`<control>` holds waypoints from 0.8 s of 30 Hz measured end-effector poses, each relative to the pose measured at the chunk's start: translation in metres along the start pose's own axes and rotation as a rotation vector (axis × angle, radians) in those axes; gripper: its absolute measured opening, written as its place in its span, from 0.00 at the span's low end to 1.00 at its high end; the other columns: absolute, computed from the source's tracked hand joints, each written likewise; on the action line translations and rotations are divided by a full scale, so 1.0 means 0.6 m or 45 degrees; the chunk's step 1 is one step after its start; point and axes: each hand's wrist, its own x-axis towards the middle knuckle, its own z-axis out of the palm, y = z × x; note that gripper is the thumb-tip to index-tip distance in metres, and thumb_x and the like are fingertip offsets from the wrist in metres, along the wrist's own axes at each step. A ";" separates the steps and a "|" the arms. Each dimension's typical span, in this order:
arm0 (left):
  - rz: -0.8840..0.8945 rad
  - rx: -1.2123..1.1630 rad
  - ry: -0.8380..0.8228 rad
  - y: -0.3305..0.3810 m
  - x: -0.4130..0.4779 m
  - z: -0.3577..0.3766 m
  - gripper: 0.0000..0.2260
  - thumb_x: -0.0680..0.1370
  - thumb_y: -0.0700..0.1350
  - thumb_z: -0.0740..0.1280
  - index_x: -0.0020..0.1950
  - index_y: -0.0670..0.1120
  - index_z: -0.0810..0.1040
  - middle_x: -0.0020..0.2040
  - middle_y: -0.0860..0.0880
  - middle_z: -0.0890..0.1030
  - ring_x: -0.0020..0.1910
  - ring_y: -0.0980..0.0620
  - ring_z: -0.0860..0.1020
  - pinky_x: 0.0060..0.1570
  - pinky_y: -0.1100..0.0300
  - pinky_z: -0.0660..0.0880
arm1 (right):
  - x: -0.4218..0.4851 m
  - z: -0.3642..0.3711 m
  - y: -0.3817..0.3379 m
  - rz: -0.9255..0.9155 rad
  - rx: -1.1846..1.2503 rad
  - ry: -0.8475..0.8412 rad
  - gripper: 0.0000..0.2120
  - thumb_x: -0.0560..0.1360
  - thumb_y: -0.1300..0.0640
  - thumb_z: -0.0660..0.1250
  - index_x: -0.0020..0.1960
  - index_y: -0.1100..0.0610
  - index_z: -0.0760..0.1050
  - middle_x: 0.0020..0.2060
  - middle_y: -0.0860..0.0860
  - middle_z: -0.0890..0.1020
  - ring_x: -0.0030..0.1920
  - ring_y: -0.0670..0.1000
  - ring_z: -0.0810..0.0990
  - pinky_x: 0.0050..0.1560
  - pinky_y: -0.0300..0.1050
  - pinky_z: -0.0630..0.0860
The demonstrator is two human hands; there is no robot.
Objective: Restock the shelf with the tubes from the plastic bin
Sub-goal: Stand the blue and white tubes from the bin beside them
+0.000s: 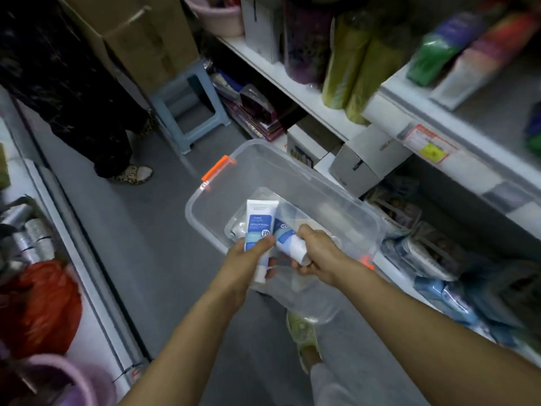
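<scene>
Aisle floor [152, 244]; tubes [259, 227] lengthwise away, caps [302, 255] nearward.

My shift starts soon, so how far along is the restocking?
Done: the bin looks nearly empty; no placed tubes can be seen on the shelf. In hand: the left hand grips one tube, the right hand a second tube, both over the bin. Left: shelving these two, plus a clear packet lying in the bin.
</scene>
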 end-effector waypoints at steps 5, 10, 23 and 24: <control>0.165 -0.083 -0.105 0.013 -0.141 0.020 0.11 0.80 0.45 0.64 0.60 0.44 0.76 0.52 0.41 0.82 0.48 0.44 0.80 0.52 0.47 0.76 | -0.169 -0.021 0.040 -0.250 0.042 -0.212 0.11 0.79 0.55 0.60 0.48 0.61 0.76 0.35 0.61 0.77 0.26 0.52 0.71 0.24 0.36 0.62; 0.270 -0.089 -0.219 0.013 -0.284 0.058 0.10 0.79 0.44 0.65 0.59 0.45 0.78 0.54 0.42 0.83 0.52 0.43 0.81 0.57 0.44 0.75 | -0.331 -0.068 0.088 -0.519 -0.259 -0.167 0.14 0.72 0.58 0.72 0.56 0.56 0.74 0.40 0.54 0.81 0.31 0.49 0.75 0.26 0.39 0.68; 0.528 0.207 -0.623 0.043 -0.534 0.277 0.11 0.79 0.44 0.66 0.60 0.43 0.76 0.52 0.40 0.82 0.47 0.44 0.82 0.46 0.49 0.79 | -0.654 -0.261 0.129 -0.869 -0.792 0.638 0.21 0.58 0.40 0.74 0.46 0.50 0.77 0.38 0.46 0.81 0.38 0.47 0.80 0.40 0.48 0.77; 0.543 0.227 -0.642 0.043 -0.546 0.300 0.12 0.78 0.44 0.66 0.61 0.43 0.75 0.53 0.39 0.82 0.48 0.42 0.82 0.48 0.47 0.79 | -0.674 -0.279 0.132 -0.877 -0.804 0.683 0.21 0.58 0.39 0.72 0.45 0.50 0.77 0.38 0.46 0.81 0.39 0.48 0.80 0.41 0.50 0.77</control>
